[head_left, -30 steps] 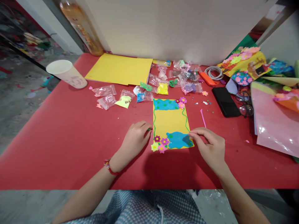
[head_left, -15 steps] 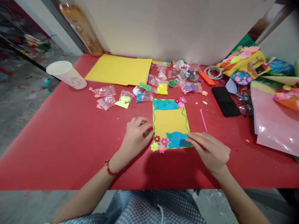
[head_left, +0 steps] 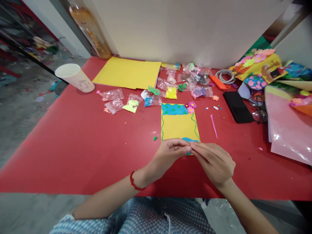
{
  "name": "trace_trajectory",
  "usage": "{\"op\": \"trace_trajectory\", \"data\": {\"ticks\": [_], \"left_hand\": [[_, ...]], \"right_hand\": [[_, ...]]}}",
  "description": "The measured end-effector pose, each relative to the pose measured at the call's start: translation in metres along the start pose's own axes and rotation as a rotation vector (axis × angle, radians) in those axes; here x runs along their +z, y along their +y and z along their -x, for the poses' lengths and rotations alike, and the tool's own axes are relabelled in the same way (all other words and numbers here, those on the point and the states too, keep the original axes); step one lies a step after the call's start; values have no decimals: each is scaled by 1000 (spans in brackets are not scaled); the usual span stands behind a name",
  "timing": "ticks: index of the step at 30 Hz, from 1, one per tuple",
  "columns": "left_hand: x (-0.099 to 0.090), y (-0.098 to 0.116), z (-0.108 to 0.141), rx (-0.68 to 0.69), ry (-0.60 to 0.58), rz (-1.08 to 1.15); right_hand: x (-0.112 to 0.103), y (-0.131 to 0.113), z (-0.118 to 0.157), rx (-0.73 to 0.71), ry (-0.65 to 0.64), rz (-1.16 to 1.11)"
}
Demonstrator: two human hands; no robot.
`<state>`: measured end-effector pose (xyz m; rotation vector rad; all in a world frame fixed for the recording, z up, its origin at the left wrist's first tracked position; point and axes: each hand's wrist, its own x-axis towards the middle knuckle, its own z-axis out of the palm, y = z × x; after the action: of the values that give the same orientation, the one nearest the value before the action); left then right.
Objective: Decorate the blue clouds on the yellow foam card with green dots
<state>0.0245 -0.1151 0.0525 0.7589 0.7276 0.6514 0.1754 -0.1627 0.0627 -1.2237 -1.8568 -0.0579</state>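
Over the lower part of a yellow card (head_left: 179,126), the fingertips of my left hand (head_left: 168,157) and my right hand (head_left: 214,162) meet in a pinch. Whatever lies between the fingertips is too small or hidden to make out. The card has blue patches with green dots, wavy green lines down both sides and pink and purple flowers (head_left: 190,107) at its top right corner. My hands cover most of its lower edge. A small green clay lump (head_left: 155,138) rests on the red table left of the card.
Bags of coloured clay (head_left: 171,92) lie behind the card. A pink stick (head_left: 214,126), a black phone (head_left: 237,107) and glasses (head_left: 259,115) are on the right. A paper cup (head_left: 75,78), a bottle (head_left: 94,32) and a yellow folder (head_left: 129,73) stand or lie at the back left.
My left hand has moved right from the card's left edge to meet my right hand, leaving the green lump uncovered. The lower flowers are now hidden.
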Motion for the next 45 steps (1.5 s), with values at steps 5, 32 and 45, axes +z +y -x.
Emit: {"op": "trace_trajectory", "data": {"ticks": [5, 32, 45], "left_hand": [[-1, 0, 0, -1, 17, 18], [-10, -1, -1, 76, 94, -191], [-5, -3, 0, 252, 127, -335]], "right_hand": [[2, 0, 2, -1, 0, 7], [9, -1, 1, 525, -36, -353], [19, -6, 7, 936, 42, -726]]}}
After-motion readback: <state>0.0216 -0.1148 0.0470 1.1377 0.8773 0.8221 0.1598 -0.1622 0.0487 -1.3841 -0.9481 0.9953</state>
